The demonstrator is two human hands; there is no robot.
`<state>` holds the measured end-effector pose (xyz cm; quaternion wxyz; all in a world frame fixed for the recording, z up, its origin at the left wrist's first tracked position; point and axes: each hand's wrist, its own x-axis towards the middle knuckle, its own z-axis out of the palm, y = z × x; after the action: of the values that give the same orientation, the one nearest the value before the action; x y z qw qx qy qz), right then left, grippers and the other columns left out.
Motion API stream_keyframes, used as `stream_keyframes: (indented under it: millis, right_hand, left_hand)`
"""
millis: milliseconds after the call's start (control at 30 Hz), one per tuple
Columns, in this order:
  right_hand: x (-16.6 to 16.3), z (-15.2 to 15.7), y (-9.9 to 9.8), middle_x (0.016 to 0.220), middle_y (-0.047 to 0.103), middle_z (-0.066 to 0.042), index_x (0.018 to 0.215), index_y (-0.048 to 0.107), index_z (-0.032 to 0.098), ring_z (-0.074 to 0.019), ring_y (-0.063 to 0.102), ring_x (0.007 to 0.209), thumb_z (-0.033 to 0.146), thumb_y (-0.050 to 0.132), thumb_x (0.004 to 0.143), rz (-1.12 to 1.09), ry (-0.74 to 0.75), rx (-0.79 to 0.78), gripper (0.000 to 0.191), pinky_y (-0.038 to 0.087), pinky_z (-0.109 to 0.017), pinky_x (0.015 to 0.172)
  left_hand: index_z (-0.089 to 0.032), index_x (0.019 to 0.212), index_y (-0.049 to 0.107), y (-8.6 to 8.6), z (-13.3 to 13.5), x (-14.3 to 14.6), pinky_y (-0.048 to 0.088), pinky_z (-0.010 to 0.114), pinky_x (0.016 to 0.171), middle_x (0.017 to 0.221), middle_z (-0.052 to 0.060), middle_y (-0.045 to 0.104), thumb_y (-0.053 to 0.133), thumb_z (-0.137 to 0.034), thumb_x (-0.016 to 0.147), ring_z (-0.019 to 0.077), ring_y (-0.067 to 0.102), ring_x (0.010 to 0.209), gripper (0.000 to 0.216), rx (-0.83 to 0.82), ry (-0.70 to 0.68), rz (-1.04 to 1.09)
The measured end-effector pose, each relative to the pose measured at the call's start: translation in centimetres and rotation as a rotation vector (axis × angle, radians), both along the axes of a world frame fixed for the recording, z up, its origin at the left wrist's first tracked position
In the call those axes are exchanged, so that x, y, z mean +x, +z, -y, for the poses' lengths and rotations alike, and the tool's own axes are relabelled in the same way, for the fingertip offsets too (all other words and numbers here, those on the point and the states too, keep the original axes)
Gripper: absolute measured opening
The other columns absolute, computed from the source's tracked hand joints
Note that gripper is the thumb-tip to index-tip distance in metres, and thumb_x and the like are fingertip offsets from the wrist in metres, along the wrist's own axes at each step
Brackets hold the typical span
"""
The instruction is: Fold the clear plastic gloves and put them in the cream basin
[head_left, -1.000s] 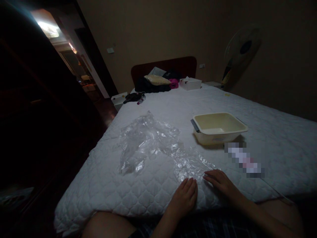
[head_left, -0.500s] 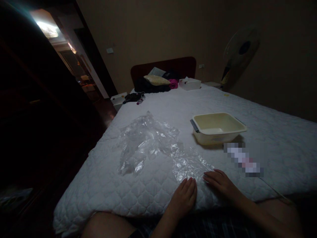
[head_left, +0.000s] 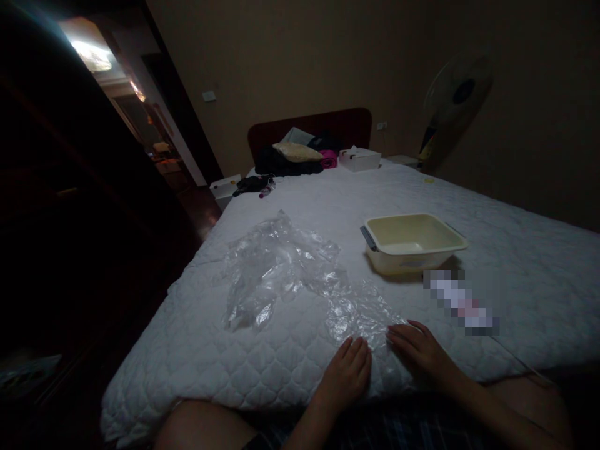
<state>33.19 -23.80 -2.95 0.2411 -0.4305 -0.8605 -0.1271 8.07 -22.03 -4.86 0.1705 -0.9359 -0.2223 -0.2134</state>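
Note:
Both my hands lie flat on a crumpled clear plastic sheet (head_left: 285,269) spread over a white quilted mattress (head_left: 506,262). My left hand (head_left: 345,375) rests palm down on the near end of the plastic, fingers together and stretched out. My right hand (head_left: 417,350) lies beside it, fingers extended onto the same near edge. Neither hand grips anything. A cream rectangular plastic basin (head_left: 412,240) stands empty on the mattress beyond my right hand.
A blurred flat object (head_left: 462,303) lies right of my right hand. Clothes and a pillow (head_left: 300,156) and a white box (head_left: 360,159) sit by the dark headboard. A standing fan (head_left: 457,100) is at the far right. A lit doorway (head_left: 117,81) opens on the left.
Both hands have slid slightly toward me on the plastic, and its near end has bunched a little. Everything else is unchanged.

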Motion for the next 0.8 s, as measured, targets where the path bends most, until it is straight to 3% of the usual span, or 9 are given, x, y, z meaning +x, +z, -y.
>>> stream_keyframes:
  millis: [433,600,800]
  right_hand:
    - [-0.3,-0.4,0.0,0.103,0.067,-0.006,0.115,0.054,0.023,-0.0168,0.060,0.097,0.017,0.045,0.089,0.029,0.078,0.076,0.028,0.039,-0.040,0.090]
    - [-1.0,-0.2,0.9,0.105,0.067,-0.005,0.114,0.054,0.021,-0.0165,0.058,0.100,0.013,0.036,0.091,0.053,0.154,0.085,0.030,0.036,-0.040,0.091]
    - [-2.8,-0.4,2.1,0.087,0.069,-0.003,0.097,0.058,0.021,-0.0165,0.061,0.083,0.015,0.037,0.088,-0.107,0.069,-0.053,0.024,0.031,-0.042,0.092]
  left_hand:
    - [-0.010,0.116,0.050,0.2,0.0,0.0,0.031,0.040,0.104,0.125,0.012,0.051,0.041,-0.019,0.090,0.0214,0.042,0.121,0.029,0.002,0.012,-0.020]
    - [-0.010,0.116,0.050,0.2,0.0,-0.1,0.031,0.040,0.103,0.127,0.012,0.050,0.041,-0.019,0.090,0.0219,0.041,0.122,0.029,0.004,0.008,-0.022]
    - [-0.010,0.113,0.052,0.1,0.0,0.0,0.031,0.040,0.103,0.125,0.011,0.052,0.041,-0.017,0.090,0.0222,0.043,0.121,0.027,0.012,-0.005,-0.001]
